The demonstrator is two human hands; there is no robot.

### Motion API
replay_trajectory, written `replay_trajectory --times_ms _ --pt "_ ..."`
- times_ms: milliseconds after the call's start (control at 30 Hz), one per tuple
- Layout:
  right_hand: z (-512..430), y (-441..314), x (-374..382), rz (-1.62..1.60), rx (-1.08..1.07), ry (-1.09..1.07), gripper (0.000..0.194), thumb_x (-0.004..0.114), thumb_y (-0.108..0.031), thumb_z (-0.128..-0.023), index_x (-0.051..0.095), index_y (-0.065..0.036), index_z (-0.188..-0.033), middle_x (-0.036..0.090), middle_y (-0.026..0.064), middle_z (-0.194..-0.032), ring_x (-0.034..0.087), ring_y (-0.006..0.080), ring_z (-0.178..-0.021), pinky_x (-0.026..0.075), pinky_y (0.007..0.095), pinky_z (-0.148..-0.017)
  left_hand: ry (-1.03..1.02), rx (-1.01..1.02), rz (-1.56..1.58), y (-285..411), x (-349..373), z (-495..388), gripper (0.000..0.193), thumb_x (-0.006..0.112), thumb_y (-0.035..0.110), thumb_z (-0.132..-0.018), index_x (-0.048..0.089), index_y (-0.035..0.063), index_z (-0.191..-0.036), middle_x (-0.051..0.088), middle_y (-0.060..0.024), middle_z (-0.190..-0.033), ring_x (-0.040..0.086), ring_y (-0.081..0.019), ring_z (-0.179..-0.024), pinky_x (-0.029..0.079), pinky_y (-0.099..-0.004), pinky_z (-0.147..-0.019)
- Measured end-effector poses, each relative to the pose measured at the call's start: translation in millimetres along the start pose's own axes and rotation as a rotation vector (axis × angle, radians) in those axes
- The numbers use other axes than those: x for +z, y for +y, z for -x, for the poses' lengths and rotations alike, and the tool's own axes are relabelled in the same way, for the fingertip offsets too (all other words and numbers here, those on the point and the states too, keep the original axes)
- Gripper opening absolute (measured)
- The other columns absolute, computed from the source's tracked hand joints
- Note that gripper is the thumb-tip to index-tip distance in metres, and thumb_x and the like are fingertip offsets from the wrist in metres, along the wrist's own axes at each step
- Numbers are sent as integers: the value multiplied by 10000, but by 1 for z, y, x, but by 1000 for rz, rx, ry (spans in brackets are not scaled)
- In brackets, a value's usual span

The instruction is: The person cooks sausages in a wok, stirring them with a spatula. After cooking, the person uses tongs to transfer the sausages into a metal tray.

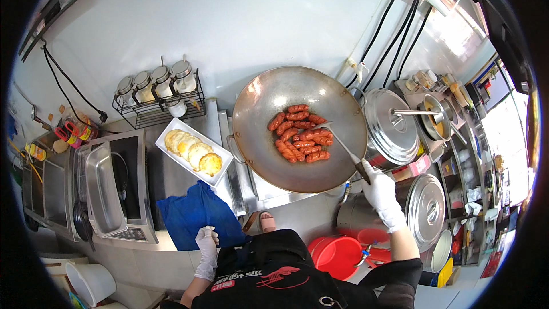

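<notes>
My right hand [379, 193] wears a white glove and grips the dark handle of a metal wok spatula [345, 148]. The spatula's head rests among several browned, glossy red sausages [300, 131] in a wide steel wok [261, 94]. My left hand [207, 240], also gloved, is low with fingers curled, in front of a blue cloth [197, 212]; whether it touches the cloth is unclear. That cloth lies over the counter's front edge. Left of the wok, a white rectangular dish [221, 154] holds several fried eggs [193, 150] in an overlapping row.
A wire rack [158, 109] carries several seasoning jars [161, 81] by the wall. Lidded steel pots [388, 124] stand close right of the wok. A red bucket [336, 253] sits on the floor below. At left is a steel pan [105, 193] on a counter appliance.
</notes>
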State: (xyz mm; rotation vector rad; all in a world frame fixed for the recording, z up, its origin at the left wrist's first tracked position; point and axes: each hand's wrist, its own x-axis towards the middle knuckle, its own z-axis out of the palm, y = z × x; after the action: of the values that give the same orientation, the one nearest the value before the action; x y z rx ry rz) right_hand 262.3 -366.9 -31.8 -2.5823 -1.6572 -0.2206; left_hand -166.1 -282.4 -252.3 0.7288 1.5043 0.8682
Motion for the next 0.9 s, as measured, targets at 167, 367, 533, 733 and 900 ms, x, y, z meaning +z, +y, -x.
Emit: replay_trajectory --times_ms 167,367,533,733,900 --pt "24 8 -72 7 92 -155 517 626 -196 -726 520 -149 -1229 604 144 -791 608 310 -708 488 393 -654 -53 15 -1 8 9 -12 231 464 204 -926 569 40 -801 504 -8 -558 412 -77 -406 340 -222 -363" --pt "43 1 -91 20 72 -276 500 656 -181 -683 563 -122 -1171 609 144 -781 609 308 -703 488 385 -634 -100 41 -23 17 27 -22 226 476 187 -923 561 31 -785 502 -13 -560 416 -71 -403 337 -218 -359" --pt "29 -14 -30 -86 34 -317 533 646 -191 -699 515 -87 -1204 617 166 -823 611 319 -759 490 393 -679 -118 33 14 22 32 -25 227 473 187 -926 561 31 -787 500 -16 -561 413 -71 -401 337 -215 -357" --pt "-20 -29 24 90 -74 -227 445 680 -172 -673 495 -36 -1054 557 165 -851 609 311 -689 497 393 -579 -76 45 29 22 22 -22 223 476 186 -924 567 35 -788 503 -10 -560 412 -67 -399 339 -210 -358" --pt "-64 -22 -19 186 -181 -73 266 665 -156 -670 497 -33 -836 554 155 -779 596 311 -657 478 418 -552 -30 61 45 14 9 -21 227 476 190 -924 566 37 -782 502 -8 -559 412 -66 -401 336 -208 -358"
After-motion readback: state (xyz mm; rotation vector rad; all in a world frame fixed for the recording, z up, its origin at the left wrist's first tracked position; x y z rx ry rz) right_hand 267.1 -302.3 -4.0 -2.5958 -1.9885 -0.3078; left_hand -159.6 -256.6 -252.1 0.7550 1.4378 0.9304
